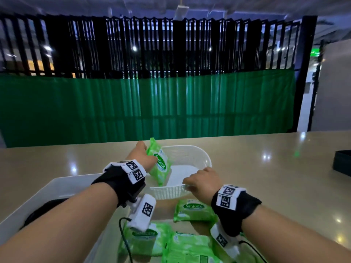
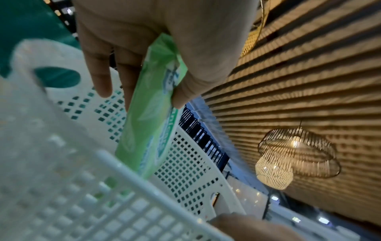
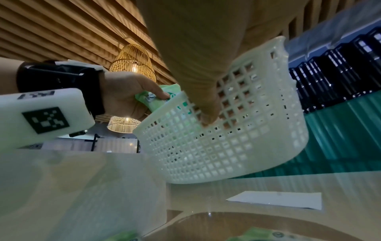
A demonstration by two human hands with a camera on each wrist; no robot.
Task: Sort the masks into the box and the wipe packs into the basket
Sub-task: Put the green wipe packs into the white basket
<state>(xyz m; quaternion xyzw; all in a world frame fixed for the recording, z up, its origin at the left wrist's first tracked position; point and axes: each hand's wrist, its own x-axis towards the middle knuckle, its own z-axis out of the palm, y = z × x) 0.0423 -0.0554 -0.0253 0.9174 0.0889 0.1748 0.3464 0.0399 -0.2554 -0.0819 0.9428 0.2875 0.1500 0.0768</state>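
Observation:
My left hand (image 1: pixel 142 156) pinches a green wipe pack (image 1: pixel 159 164) on edge over the left rim of the white perforated basket (image 1: pixel 197 151), its lower end inside. The left wrist view has the thumb and fingers (image 2: pixel 98 78) clamped on the pack (image 2: pixel 144 127). My right hand (image 1: pixel 201 182) grips the basket's near rim and tilts it; the right wrist view shows a finger hooked over the rim (image 3: pixel 206 112) of the basket (image 3: pixel 237 146). Three more green wipe packs (image 1: pixel 193 209) (image 1: pixel 144 238) (image 1: pixel 190 247) lie on the table near me. A translucent box (image 1: pixel 57 188) with something dark (image 1: pixel 43 209) in it sits at the left.
The beige table (image 1: pixel 275 177) stretches to the right, with a black tray (image 1: pixel 341 165) at its right edge. A white paper slip (image 3: pixel 276 199) lies on the table near the basket. A green curtain (image 1: pixel 133 107) and black slatted fence stand behind.

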